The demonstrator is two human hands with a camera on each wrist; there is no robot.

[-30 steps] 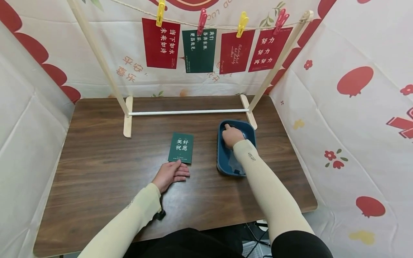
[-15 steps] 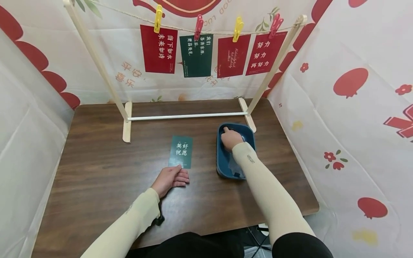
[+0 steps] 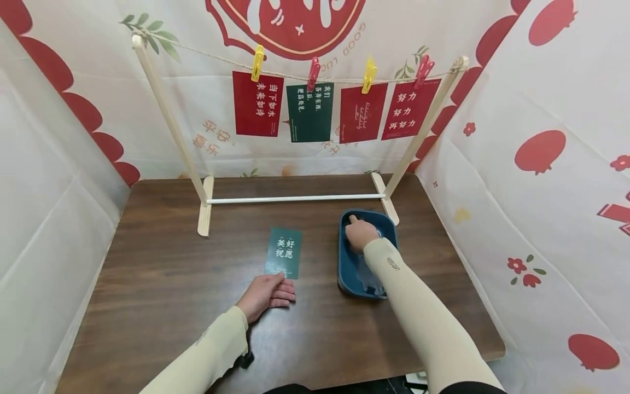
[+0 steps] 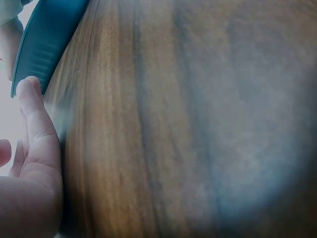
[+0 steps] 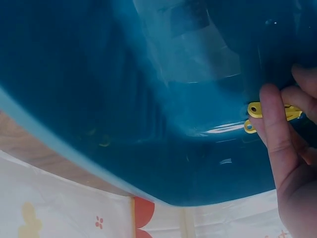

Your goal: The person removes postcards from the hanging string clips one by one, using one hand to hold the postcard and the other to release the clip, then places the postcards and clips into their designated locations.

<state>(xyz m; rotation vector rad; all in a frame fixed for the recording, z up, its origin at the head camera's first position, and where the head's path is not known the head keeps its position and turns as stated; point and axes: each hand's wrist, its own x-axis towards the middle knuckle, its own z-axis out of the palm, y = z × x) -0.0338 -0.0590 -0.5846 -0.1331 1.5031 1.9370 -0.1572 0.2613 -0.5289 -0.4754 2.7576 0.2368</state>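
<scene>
A green card [image 3: 283, 253] with white characters is in front of my body, with my left hand [image 3: 266, 295] at its lower edge. The left thumb lies over that edge and pinches it, the other fingers reaching out to the right; the fingers behind the card are hidden. My right hand [image 3: 361, 235] is down inside a blue plastic bin [image 3: 343, 268]. In the right wrist view its fingers pinch a yellow clothespin [image 5: 255, 110] close to the bin's floor. A clear plastic bag [image 3: 369, 279] lies in the bin's near end.
Behind the bin stands a wooden frame [image 3: 172, 123] with a white crossbar [image 3: 295, 198]. Its string carries red cards [image 3: 258, 109] and a green card [image 3: 310, 117], clipped by yellow clothespins [image 3: 257, 63] and pink clothespins [image 3: 313, 74]. Printed cloth surrounds the brown table [image 3: 172, 295].
The head view has shifted, so everything sits lower in it. The green card looks paler, its sheen altered, with the left thumb farther over its edge. The right hand stays in the bin.
</scene>
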